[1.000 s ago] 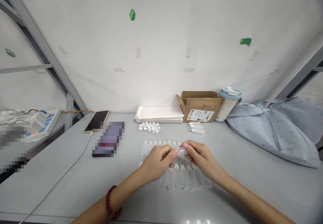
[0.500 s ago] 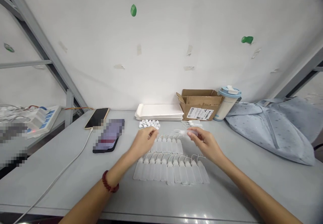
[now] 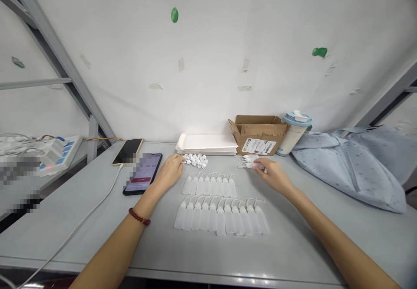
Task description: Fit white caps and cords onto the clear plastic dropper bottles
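My left hand [image 3: 170,170], with a dark red beaded bracelet on its wrist, is at the left edge of a small heap of white caps [image 3: 197,160]. Its fingers are bent together, and whatever they pinch is too small to make out. Over on the right, my right hand [image 3: 272,172] has thumb and fingers closed on the end of a small translucent squeeze bottle [image 3: 250,165] with a thin tube, beside similar bottles. Between my forearms lie two rows of such bottles, a shorter back row [image 3: 208,186] and a longer front row [image 3: 221,219], tubes pointing away from me.
Behind the caps lies a stack of white envelopes [image 3: 208,143]. An open cardboard box [image 3: 260,137], a blue-lidded cup [image 3: 294,133] and a pale blue cloth bag [image 3: 348,167] stand farther right. Two phones, one lit [image 3: 143,174] and one dark [image 3: 128,152] with a cable [image 3: 84,219], lie left.
My left hand has moved left and away from the back row to the caps. My right hand, which held a bottle above the table, has shifted right and down to the small bottle group.
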`<act>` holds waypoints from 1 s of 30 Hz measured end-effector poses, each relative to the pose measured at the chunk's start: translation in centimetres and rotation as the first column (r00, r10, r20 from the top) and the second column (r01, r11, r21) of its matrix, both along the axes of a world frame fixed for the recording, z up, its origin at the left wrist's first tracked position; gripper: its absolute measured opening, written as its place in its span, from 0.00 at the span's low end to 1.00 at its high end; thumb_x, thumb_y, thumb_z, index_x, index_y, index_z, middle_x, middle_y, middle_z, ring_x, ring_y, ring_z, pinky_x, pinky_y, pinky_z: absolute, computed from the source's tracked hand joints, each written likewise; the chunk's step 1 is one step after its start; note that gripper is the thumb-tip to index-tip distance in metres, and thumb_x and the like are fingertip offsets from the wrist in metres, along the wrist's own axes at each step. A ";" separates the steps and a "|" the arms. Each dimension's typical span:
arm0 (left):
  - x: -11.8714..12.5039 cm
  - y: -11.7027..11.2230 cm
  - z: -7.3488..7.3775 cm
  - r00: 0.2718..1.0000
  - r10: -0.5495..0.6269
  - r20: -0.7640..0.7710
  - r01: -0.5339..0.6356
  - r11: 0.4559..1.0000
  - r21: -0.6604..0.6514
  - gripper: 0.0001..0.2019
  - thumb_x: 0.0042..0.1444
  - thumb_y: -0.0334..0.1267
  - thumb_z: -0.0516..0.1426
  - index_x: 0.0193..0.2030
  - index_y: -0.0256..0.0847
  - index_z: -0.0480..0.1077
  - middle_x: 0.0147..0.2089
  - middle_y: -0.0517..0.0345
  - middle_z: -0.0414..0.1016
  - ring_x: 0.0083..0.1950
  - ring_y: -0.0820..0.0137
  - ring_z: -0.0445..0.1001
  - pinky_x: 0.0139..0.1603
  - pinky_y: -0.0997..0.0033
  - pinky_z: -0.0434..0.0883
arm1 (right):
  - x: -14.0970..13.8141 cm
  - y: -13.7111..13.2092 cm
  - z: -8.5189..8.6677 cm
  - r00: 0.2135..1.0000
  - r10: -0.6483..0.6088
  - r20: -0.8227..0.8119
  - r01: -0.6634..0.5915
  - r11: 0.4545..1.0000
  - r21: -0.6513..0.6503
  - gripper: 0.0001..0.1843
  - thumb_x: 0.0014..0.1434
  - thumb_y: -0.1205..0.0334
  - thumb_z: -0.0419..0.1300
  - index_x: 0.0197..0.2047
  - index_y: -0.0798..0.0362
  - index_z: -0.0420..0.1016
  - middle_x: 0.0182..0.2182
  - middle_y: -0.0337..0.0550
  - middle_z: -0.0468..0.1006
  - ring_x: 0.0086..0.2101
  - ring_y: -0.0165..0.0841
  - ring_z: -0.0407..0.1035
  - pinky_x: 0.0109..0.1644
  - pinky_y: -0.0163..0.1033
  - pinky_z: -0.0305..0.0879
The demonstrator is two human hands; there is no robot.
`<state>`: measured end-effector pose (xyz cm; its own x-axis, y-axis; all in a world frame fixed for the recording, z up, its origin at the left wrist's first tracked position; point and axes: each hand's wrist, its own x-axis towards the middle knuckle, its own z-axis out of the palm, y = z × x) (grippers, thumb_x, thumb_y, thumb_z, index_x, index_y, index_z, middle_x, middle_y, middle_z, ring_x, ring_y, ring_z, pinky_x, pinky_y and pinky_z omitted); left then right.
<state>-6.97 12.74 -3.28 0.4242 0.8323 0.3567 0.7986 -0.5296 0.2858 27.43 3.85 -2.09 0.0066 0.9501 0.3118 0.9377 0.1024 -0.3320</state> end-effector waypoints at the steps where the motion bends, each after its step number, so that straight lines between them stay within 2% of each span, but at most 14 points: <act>1: 0.1 0.0 -0.1 1.000 -0.004 0.004 0.004 1.000 -0.002 0.12 0.55 0.29 0.47 0.41 0.35 0.70 0.43 0.46 0.71 0.47 0.59 0.69 0.50 0.60 0.65 | 0.0 0.0 0.0 1.000 0.004 0.003 -0.004 1.000 -0.005 0.12 0.58 0.60 0.50 0.40 0.55 0.71 0.37 0.49 0.77 0.29 0.36 0.71 0.34 0.39 0.64; 6: 0.3 0.0 -0.1 1.000 -0.007 0.021 0.007 1.000 -0.009 0.12 0.54 0.28 0.47 0.40 0.37 0.70 0.43 0.47 0.70 0.46 0.60 0.69 0.49 0.60 0.66 | 0.4 0.2 -0.2 0.999 0.027 0.022 -0.027 0.999 -0.027 0.09 0.55 0.63 0.53 0.38 0.53 0.71 0.37 0.47 0.78 0.34 0.38 0.72 0.36 0.38 0.65; 10: 0.3 0.0 -0.1 1.000 0.001 0.019 -0.001 1.000 -0.024 0.11 0.54 0.29 0.47 0.39 0.37 0.70 0.41 0.47 0.70 0.44 0.60 0.69 0.46 0.60 0.66 | 0.8 0.3 -0.5 0.997 0.048 0.056 -0.046 0.998 -0.042 0.07 0.53 0.65 0.55 0.35 0.55 0.72 0.36 0.49 0.76 0.35 0.38 0.71 0.37 0.38 0.65; 20: 0.3 -0.5 0.2 1.000 0.007 0.023 -0.005 0.996 -0.085 0.08 0.51 0.30 0.50 0.33 0.38 0.69 0.36 0.49 0.72 0.42 0.59 0.70 0.45 0.61 0.66 | 1.3 0.9 -1.4 0.992 0.030 0.124 -0.029 1.000 -0.006 0.09 0.51 0.71 0.55 0.37 0.55 0.72 0.38 0.51 0.73 0.41 0.42 0.68 0.43 0.43 0.64; 24: 0.5 -0.8 0.7 0.997 0.031 0.074 -0.023 0.994 -0.109 0.07 0.49 0.32 0.51 0.32 0.39 0.70 0.36 0.50 0.74 0.41 0.60 0.71 0.44 0.63 0.66 | 1.2 0.9 -1.5 0.991 0.028 0.128 -0.029 1.000 0.007 0.10 0.51 0.72 0.54 0.37 0.56 0.72 0.38 0.53 0.72 0.42 0.44 0.67 0.44 0.44 0.64; 30: 0.8 -1.3 1.7 0.961 0.146 0.235 -0.110 0.981 -0.162 0.07 0.48 0.35 0.53 0.31 0.38 0.70 0.33 0.50 0.75 0.39 0.59 0.72 0.42 0.62 0.66 | -0.2 0.4 -0.9 0.994 0.043 0.097 -0.049 0.998 0.051 0.09 0.54 0.69 0.53 0.39 0.57 0.71 0.39 0.53 0.71 0.43 0.43 0.65 0.46 0.45 0.63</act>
